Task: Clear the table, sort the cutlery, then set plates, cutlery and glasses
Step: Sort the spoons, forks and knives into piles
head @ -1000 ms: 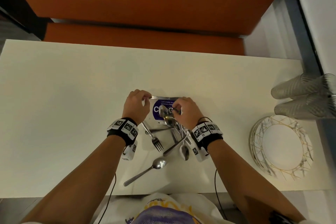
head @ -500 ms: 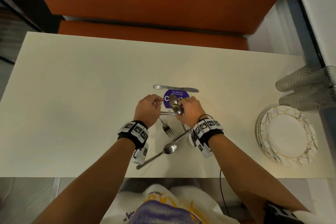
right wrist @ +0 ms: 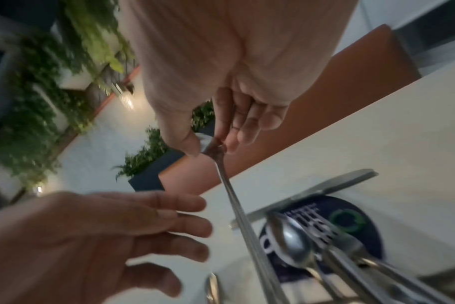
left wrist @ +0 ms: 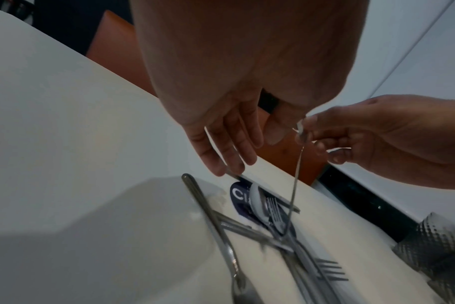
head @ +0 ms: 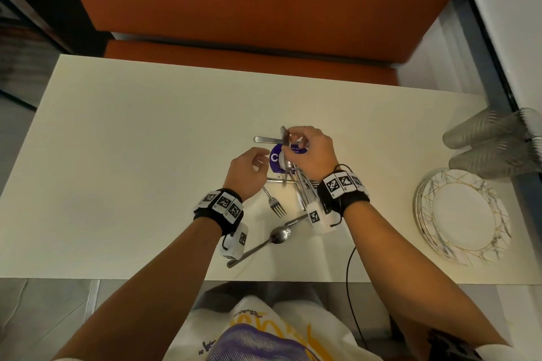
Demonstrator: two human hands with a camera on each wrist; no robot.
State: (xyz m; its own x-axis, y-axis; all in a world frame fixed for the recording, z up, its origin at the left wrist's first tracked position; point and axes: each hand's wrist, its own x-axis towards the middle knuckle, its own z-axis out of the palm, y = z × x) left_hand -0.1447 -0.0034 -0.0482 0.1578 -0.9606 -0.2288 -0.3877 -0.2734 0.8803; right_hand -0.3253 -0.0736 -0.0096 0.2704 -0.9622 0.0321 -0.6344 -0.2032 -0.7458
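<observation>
Orange bench seating [head: 249,0] runs along the far side of a cream table [head: 132,141], with plants blurred behind it in the right wrist view. At the table's centre lies a heap of cutlery [head: 296,184]: forks and spoons crossed over one another, several hidden under the right wrist so their count cannot be made out. A fork [head: 274,202] points toward 5 o'clock, a spoon [head: 271,239] lies toward 7 o'clock near the table's front edge, and a knife [head: 268,139] lies crosswise at 12 o'clock of the heap. Under the heap sits a round purple sticker [head: 275,160]; only a large "C" reads, the small print being too blurred.

The right hand [head: 312,152] pinches one piece of cutlery [right wrist: 237,197] by its upper end between thumb and fingers, lifted steeply, its lower end lost in the heap. The left hand [head: 246,173] hovers just beside it at 9 o'clock, fingers loosely extended, holding nothing.

At 3 o'clock a stack of marbled plates [head: 463,214] sits by the table's right edge, with ribbed glasses [head: 492,143] lying beyond, partly cut off by the frame.
</observation>
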